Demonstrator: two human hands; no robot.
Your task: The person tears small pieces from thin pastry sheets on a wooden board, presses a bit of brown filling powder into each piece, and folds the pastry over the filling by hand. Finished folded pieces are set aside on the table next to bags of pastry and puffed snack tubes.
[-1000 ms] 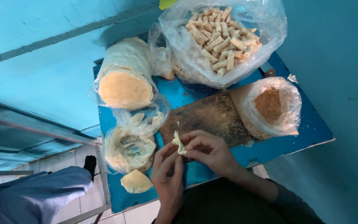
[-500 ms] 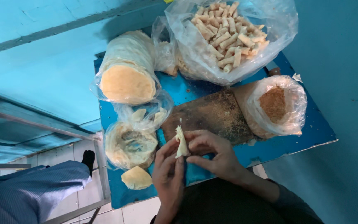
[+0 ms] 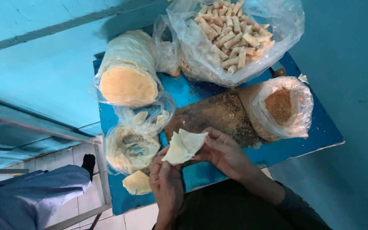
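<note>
Both hands hold one thin pale dough wrapper (image 3: 184,146), spread flat and slightly folded above the near edge of a blue table (image 3: 303,142). My left hand (image 3: 165,181) pinches its lower left corner. My right hand (image 3: 224,153) grips its right side. A worn brown wooden board (image 3: 218,116) lies just beyond the wrapper. A clear bag of brown crumbly filling (image 3: 283,106) stands right of the board.
A big clear bag of rolled pastry sticks (image 3: 231,36) sits at the back. A bagged stack of round wrappers (image 3: 127,83) stands back left, a bag with dough scraps (image 3: 130,147) near left, one loose wrapper piece (image 3: 137,183) by the edge. Another person's blue sleeve (image 3: 30,196) shows lower left.
The wrapper, held earlier as a narrow folded strip between my fingers, is now opened out into a wide flat sheet. My hands have moved slightly apart.
</note>
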